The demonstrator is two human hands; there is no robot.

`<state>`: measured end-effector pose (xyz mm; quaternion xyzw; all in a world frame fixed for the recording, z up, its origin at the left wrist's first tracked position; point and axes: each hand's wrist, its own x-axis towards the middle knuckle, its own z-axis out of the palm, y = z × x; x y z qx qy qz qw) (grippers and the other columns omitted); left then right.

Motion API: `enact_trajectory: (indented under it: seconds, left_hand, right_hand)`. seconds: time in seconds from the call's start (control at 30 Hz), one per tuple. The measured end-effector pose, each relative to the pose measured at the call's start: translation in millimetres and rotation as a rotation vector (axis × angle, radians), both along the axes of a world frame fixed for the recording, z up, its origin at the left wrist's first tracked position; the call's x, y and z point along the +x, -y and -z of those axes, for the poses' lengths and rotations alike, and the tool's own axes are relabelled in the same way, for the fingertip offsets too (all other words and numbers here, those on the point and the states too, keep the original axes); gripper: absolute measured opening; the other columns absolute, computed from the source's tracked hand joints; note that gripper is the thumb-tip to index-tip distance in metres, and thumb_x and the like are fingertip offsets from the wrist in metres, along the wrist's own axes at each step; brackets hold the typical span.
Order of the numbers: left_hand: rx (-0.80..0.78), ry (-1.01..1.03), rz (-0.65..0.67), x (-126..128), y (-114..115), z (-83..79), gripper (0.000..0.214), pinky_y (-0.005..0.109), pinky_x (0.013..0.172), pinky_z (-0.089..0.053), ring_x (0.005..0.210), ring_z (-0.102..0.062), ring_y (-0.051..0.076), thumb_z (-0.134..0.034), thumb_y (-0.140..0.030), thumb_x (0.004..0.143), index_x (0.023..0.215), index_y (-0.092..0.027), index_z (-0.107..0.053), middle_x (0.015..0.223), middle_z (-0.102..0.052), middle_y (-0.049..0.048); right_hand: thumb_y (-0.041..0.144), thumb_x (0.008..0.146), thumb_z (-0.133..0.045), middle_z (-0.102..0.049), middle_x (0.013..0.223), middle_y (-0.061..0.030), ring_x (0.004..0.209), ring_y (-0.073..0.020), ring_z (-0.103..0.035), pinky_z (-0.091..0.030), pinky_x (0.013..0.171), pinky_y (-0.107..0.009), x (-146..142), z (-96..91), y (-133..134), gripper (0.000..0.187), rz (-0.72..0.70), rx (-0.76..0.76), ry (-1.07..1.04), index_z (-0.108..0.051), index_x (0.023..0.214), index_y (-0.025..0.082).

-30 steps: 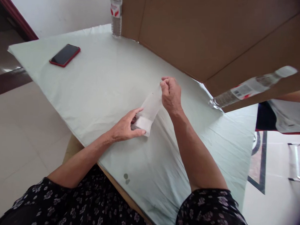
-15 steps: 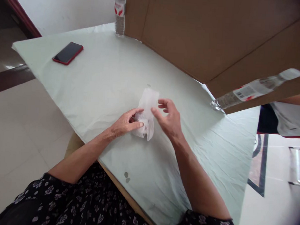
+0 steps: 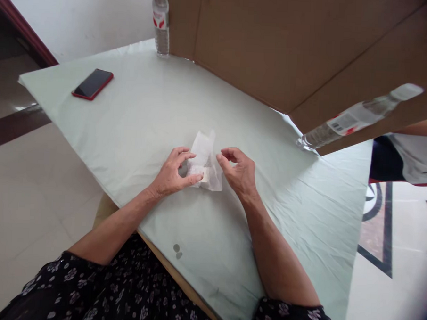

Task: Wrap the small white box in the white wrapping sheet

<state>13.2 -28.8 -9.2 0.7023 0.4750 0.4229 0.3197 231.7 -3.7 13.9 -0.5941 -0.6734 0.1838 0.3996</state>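
A thin white gauze strip (image 3: 204, 156), partly rolled into a small wad, lies on the pale green tablecloth (image 3: 141, 109) in the middle of the table. My left hand (image 3: 172, 173) pinches the rolled end between thumb and fingers. My right hand (image 3: 238, 170) sits just right of the strip, fingers curled, with the thumb and forefinger touching its loose edge. The free end of the strip stands up a little between both hands.
A red-cased phone (image 3: 92, 84) lies at the far left. One water bottle (image 3: 160, 21) stands at the back, another (image 3: 357, 118) at the right, both against a large cardboard sheet (image 3: 292, 45). Another person's arm (image 3: 420, 126) shows at the far right. The table's near edge runs diagonally.
My right hand came down from holding the strip stretched up in the air to the table beside the wad. The strip has slackened and folded down onto the roll.
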Motion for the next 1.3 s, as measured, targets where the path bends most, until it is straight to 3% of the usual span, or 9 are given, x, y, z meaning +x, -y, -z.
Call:
enact_trajectory:
  seconds: [0.2,0.33,0.5,0.63,0.83,0.97,1.1,1.2,1.3]
  left_hand:
    - [0.062,-0.031,-0.037,6,2,-2.2,0.040,0.038,0.092,-0.053,0.104,-0.062,0.023,-0.074,-0.038,0.077,0.111,-0.018,-0.066,0.110,-0.060,0.0094]
    - [0.044,0.008,-0.114,7,0,-1.7,0.009,0.031,0.077,-0.051,0.088,-0.061,0.018,-0.064,-0.026,0.080,0.087,-0.020,-0.065,0.096,-0.063,0.0053]
    - [-0.017,0.010,-0.343,-7,-11,1.2,0.010,0.032,0.076,-0.051,0.082,-0.060,0.017,-0.060,-0.018,0.076,0.067,-0.020,-0.055,0.089,-0.065,0.0031]
    - [0.015,-0.117,-0.461,-19,-19,4.7,0.014,0.040,0.089,-0.049,0.088,-0.060,0.021,-0.060,-0.015,0.073,0.064,-0.022,-0.052,0.083,-0.063,0.0031]
    - [-0.014,-0.184,-0.487,-25,-23,12.3,0.017,0.045,0.094,-0.049,0.096,-0.060,0.024,-0.060,-0.013,0.071,0.087,-0.020,-0.061,0.094,-0.065,0.0060]
    - [0.010,-0.106,-0.487,-27,-20,6.7,0.024,0.040,0.088,-0.052,0.094,-0.062,0.022,-0.058,-0.015,0.075,0.098,-0.020,-0.064,0.099,-0.067,0.0055]
    - [0.250,-0.077,-0.455,-22,-7,-11.4,0.016,0.037,0.086,-0.054,0.088,-0.064,0.019,-0.053,-0.018,0.083,0.094,-0.021,-0.064,0.093,-0.069,0.0043]
    - [0.365,-0.156,-0.236,-15,3,-19.0,0.022,0.042,0.096,-0.053,0.103,-0.065,0.024,-0.055,-0.022,0.084,0.104,-0.021,-0.065,0.104,-0.072,0.0077]
    - [0.276,-0.236,-0.067,-11,4,-15.0,0.049,0.047,0.104,-0.049,0.117,-0.062,0.029,-0.058,-0.024,0.080,0.128,-0.019,-0.058,0.126,-0.069,0.0122]
  right_hand:
    - [0.052,0.090,-0.061,-0.067,0.131,-0.0127,0.118,-0.0296,-0.063,-0.047,0.101,-0.048,-15,-23.6,20,0.039,-0.092,0.140,0.195,-0.068,0.115,0.024]
    - [0.041,0.102,-0.046,-0.074,0.123,-0.0060,0.135,-0.0281,-0.054,-0.033,0.112,-0.048,-27,-34.3,30,0.030,-0.345,0.129,0.387,-0.070,0.116,0.028]
    - [0.037,0.105,-0.033,-0.079,0.099,-0.0112,0.116,-0.0331,-0.063,-0.035,0.100,-0.053,-16,-31.0,21,0.045,-0.278,-0.042,0.616,-0.073,0.095,0.021]
    - [0.029,0.101,-0.041,-0.076,0.087,-0.0127,0.106,-0.0334,-0.066,-0.039,0.093,-0.050,2,-26.7,14,0.038,-0.200,-0.144,0.738,-0.072,0.083,0.019]
    - [0.027,0.099,-0.043,-0.076,0.082,-0.0101,0.093,-0.0321,-0.067,-0.041,0.082,-0.047,6,-31.7,15,0.036,-0.175,-0.159,0.701,-0.072,0.079,0.020]
    - [0.030,0.098,-0.047,-0.077,0.083,-0.0082,0.081,-0.0270,-0.067,-0.046,0.074,-0.042,7,-40.3,22,0.029,-0.165,-0.120,0.557,-0.074,0.089,0.022]
    - [0.035,0.097,-0.054,-0.075,0.118,-0.0082,0.094,-0.0248,-0.070,-0.053,0.083,-0.041,1,-47.9,32,0.028,-0.262,-0.060,0.306,-0.071,0.115,0.023]
    - [0.046,0.095,-0.059,-0.067,0.136,-0.0093,0.109,-0.0273,-0.069,-0.055,0.090,-0.043,-4,-44.3,34,0.044,-0.375,-0.129,0.250,-0.062,0.133,0.025]
    - [0.051,0.092,-0.061,-0.066,0.138,-0.0130,0.116,-0.0306,-0.067,-0.054,0.094,-0.047,-2,-34.5,29,0.057,-0.376,-0.275,0.282,-0.056,0.141,0.022]
